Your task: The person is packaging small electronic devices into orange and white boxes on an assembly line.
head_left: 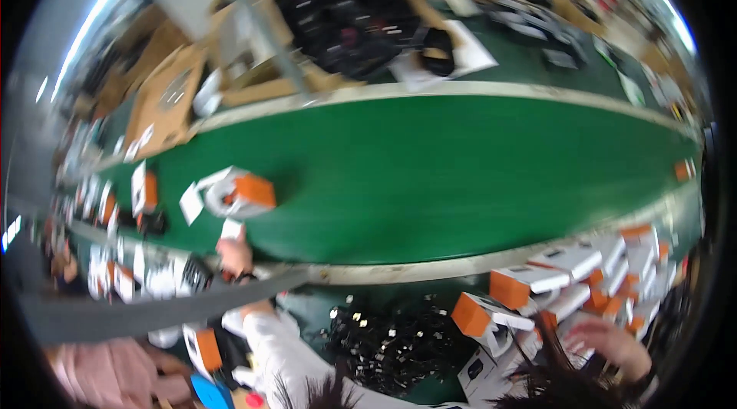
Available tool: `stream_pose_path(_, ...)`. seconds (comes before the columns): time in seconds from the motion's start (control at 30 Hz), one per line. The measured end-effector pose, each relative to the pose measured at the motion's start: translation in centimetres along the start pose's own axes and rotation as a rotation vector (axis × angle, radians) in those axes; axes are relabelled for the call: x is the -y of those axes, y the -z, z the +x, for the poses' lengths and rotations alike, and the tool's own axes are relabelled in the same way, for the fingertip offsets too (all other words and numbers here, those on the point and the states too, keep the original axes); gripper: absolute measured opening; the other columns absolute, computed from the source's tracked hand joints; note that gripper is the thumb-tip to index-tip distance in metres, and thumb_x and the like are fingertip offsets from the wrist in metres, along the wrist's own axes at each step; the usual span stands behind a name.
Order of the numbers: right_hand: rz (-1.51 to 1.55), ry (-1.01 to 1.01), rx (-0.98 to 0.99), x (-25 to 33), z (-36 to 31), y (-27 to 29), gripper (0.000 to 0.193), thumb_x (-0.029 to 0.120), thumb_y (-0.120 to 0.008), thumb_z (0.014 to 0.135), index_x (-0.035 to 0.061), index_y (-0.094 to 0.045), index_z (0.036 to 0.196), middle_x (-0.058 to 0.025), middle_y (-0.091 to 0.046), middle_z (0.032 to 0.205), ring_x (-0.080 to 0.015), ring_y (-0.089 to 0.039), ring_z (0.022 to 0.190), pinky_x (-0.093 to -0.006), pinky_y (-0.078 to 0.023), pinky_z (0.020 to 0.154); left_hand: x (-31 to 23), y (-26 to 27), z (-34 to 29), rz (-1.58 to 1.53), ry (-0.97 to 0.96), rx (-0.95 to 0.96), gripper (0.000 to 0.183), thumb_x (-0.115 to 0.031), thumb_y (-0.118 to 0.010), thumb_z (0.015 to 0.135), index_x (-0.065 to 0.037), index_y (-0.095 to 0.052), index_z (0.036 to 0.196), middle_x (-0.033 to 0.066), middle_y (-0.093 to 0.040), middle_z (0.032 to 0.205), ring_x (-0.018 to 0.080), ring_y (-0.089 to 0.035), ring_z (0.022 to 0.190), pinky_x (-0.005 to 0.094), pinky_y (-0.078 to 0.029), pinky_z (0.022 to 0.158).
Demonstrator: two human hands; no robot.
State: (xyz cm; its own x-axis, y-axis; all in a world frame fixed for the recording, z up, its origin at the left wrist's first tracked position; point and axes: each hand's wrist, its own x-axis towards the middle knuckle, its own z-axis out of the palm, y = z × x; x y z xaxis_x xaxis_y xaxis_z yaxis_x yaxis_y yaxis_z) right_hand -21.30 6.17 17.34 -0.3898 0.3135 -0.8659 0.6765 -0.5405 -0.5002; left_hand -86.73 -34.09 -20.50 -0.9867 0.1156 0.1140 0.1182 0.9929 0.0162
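Note:
My left hand (235,252) reaches over the near edge of the green conveyor belt (430,178), its fingers closed on a small white piece (232,229). Just beyond it on the belt sits an open white-and-orange box (239,192), with a white flap or card (191,203) at its left. At the lower right my right hand (610,344), blurred, hovers beside piled white-and-orange boxes (568,258). Its fingers look loosely stretched, and I see nothing held in them. Dark hair hides part of the boxes near it.
Black cables with white tags (391,340) lie heaped between my arms. Across the belt stands a carton of black pouches or similar items (349,17). A grey bar (161,309) crosses at left. More boxes (144,190) stand on the belt's left; another person's pink sleeve (115,370) shows lower left.

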Motion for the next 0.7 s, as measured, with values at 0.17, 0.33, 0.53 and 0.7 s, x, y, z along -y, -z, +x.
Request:
stream_pose_path(0.17,-0.078,-0.057,0.083,0.6,0.7,1.3,0.032,0.021,-0.052,0.089,0.0002,-0.052,0.114,-0.0060,-0.058,0.105,-0.0149,-0.056,0.093,-0.0278,-0.045,0.083,-15.3,-1.0,6.2,0.675,-0.812,-0.109,0.056,-0.017,-0.048,0.082,-0.009,-0.030,0.135,0.0010,-0.056,0.071,0.0159,-0.053,0.062,0.0320,-0.044,0.057)
stream_pose_path(0.33,-0.107,0.024,0.126,-0.9,0.7,0.6,0.039,0.022,-0.044,0.089,-0.0002,-0.044,0.120,-0.0080,-0.053,0.113,-0.0169,-0.053,0.101,-0.0292,-0.044,0.084,-41.2,-0.4,5.6,-0.043,-1.098,-0.204,0.045,-0.019,-0.049,0.084,-0.006,-0.039,0.126,0.0034,-0.058,0.077,0.0158,-0.054,0.067,0.0307,-0.044,0.061)
stream_pose_path(0.53,-0.139,0.005,0.184,-0.4,0.7,0.2,0.038,0.021,-0.043,0.088,0.0019,-0.044,0.121,-0.0089,-0.051,0.115,-0.0158,-0.051,0.103,-0.0295,-0.043,0.085,-44.3,3.7,4.9,-0.635,-1.004,-0.097,0.035,-0.021,-0.050,0.085,-0.002,-0.050,0.115,0.0062,-0.061,0.084,0.0155,-0.056,0.072,0.0291,-0.045,0.066)
stream_pose_path(0.7,-0.151,0.071,0.165,0.1,-0.1,-0.9,0.032,0.018,-0.050,0.088,0.0021,-0.049,0.116,-0.0065,-0.055,0.107,-0.0131,-0.054,0.095,-0.0264,-0.044,0.082,-20.0,7.9,4.5,-0.828,-0.583,-0.020,0.032,-0.023,-0.051,0.086,0.001,-0.059,0.106,0.0085,-0.063,0.089,0.0153,-0.058,0.077,0.0278,-0.046,0.070)
